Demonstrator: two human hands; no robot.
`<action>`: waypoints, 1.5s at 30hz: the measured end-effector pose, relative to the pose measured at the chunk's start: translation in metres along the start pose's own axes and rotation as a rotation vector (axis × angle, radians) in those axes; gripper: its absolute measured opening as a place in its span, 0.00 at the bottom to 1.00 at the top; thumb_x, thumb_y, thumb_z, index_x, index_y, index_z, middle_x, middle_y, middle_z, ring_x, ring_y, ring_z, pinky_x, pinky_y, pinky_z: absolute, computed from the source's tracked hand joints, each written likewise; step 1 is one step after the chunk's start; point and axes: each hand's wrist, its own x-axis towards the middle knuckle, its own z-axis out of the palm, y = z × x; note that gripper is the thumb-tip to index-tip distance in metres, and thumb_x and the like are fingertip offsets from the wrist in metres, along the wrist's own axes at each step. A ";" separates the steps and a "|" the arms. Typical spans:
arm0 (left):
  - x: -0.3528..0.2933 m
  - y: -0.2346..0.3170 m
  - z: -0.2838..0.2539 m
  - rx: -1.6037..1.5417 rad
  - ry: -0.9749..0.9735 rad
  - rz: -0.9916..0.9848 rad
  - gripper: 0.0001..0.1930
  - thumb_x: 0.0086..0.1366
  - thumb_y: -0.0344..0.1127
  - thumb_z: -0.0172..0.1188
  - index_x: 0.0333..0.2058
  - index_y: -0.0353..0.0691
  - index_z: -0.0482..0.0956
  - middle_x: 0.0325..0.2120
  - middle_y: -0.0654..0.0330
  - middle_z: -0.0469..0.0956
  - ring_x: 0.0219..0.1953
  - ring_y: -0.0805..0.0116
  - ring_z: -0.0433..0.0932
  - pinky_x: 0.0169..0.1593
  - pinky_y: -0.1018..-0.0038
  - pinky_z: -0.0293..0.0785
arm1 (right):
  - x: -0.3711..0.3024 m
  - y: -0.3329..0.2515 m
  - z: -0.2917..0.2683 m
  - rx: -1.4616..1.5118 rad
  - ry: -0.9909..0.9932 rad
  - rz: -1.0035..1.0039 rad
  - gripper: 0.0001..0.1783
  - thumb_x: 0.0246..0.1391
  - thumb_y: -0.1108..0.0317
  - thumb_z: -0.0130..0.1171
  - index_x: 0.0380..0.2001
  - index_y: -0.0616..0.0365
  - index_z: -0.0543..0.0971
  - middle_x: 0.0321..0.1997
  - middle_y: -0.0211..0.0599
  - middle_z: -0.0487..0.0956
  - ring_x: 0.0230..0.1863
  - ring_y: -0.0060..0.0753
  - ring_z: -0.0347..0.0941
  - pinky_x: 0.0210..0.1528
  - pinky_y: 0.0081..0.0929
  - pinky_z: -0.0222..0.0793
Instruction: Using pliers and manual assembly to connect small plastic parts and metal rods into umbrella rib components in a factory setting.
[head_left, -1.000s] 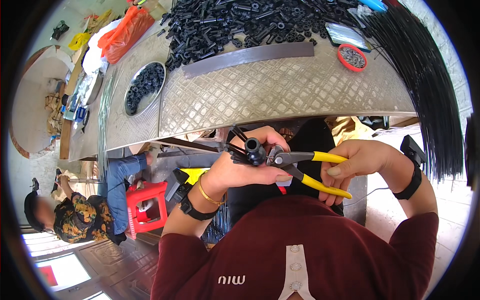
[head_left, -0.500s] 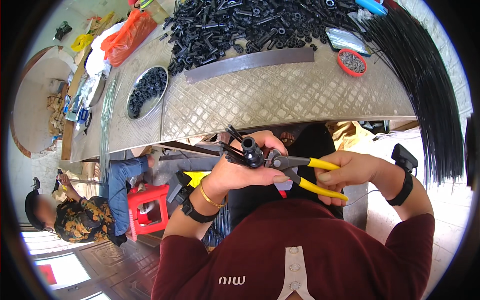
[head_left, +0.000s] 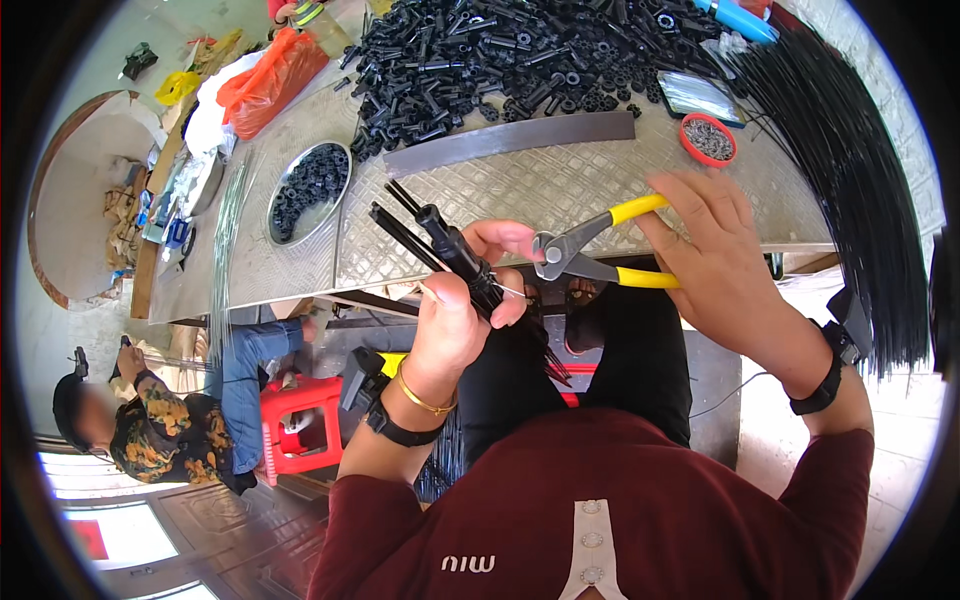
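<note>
My left hand is closed around a black plastic tubular part and a bundle of thin black rods, all tilted up to the left. A short, thin pale wire sticks out by its fingers. My right hand grips end-cutting pliers by yellow handles that are spread apart. The pliers' jaws are at my left fingertips; whether they touch the wire I cannot tell. The lower ends of the bundle hang down over my lap.
On the table lie a heap of black plastic parts, a grey strip, a bowl of black pieces and a red dish of small metal bits. Long black rods drape at right. Another person sits at left near a red stool.
Both hands have risen toward the table edge. The pliers' handles have opened wider and my right hand has turned over them. The black tubular part has tilted, showing more of its length.
</note>
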 end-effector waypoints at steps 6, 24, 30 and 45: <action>-0.005 -0.001 0.001 0.000 0.063 0.006 0.47 0.48 0.75 0.47 0.45 0.29 0.66 0.31 0.61 0.70 0.17 0.83 0.60 0.21 0.85 0.56 | 0.006 -0.008 0.018 -0.071 0.091 -0.108 0.19 0.39 0.71 0.56 0.40 0.60 0.76 0.56 0.43 0.66 0.55 0.45 0.61 0.58 0.48 0.52; -0.006 -0.001 -0.004 0.078 0.125 -0.004 0.44 0.47 0.78 0.42 0.33 0.33 0.72 0.24 0.59 0.72 0.14 0.80 0.60 0.18 0.82 0.56 | 0.000 -0.020 0.047 0.208 0.043 -0.080 0.20 0.34 0.66 0.60 0.37 0.51 0.77 0.49 0.33 0.70 0.42 0.40 0.66 0.42 0.39 0.58; -0.015 -0.002 -0.012 0.059 0.004 0.073 0.39 0.52 0.70 0.48 0.37 0.31 0.73 0.31 0.55 0.72 0.17 0.80 0.62 0.22 0.82 0.59 | -0.002 -0.025 0.036 0.421 -0.099 -0.093 0.18 0.38 0.67 0.60 0.37 0.55 0.76 0.40 0.36 0.72 0.38 0.39 0.69 0.37 0.36 0.62; -0.019 0.008 0.000 0.357 -0.254 0.035 0.16 0.46 0.28 0.70 0.31 0.36 0.71 0.33 0.62 0.74 0.35 0.77 0.71 0.39 0.78 0.67 | -0.014 -0.008 -0.004 1.360 -0.983 0.222 0.37 0.48 0.66 0.57 0.60 0.59 0.53 0.33 0.44 0.75 0.26 0.36 0.75 0.27 0.26 0.70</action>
